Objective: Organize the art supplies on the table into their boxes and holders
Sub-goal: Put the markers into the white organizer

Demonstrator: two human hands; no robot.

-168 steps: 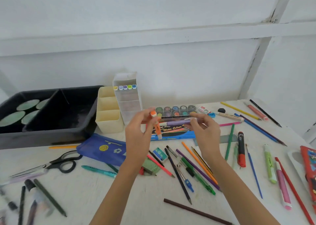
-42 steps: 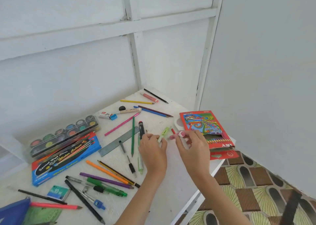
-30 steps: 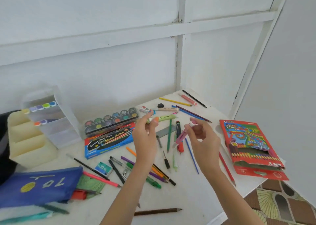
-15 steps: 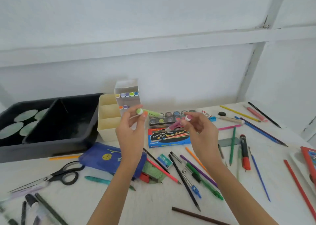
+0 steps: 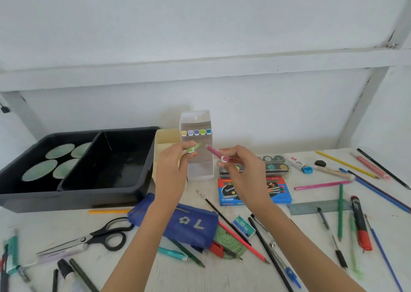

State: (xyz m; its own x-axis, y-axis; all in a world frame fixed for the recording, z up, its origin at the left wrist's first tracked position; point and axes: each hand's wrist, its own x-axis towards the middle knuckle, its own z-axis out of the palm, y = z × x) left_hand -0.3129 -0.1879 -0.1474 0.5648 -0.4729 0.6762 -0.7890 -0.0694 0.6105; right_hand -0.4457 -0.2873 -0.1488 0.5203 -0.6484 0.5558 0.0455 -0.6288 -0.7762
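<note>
My left hand (image 5: 172, 165) pinches a green marker (image 5: 194, 147) and my right hand (image 5: 240, 165) pinches a pink marker (image 5: 215, 152). Both markers point their tips at the open front of a clear marker box (image 5: 196, 145) standing at the back of the table. A row of coloured marker ends (image 5: 196, 132) shows on the box's top shelf. A cream holder (image 5: 165, 139) stands just left of the box, partly hidden behind my left hand.
A black two-part tray (image 5: 89, 194) sits at the left. A paint set (image 5: 274, 165), a blue and red colour box (image 5: 278, 191), a blue pouch (image 5: 191, 222), scissors (image 5: 93, 239) and several loose pencils, pens and markers lie across the table (image 5: 389, 236).
My view swung from the right corner of the table back to the middle. Both hands picked up a marker there and carried them to the clear box, drawing closer to it in the last half second.
</note>
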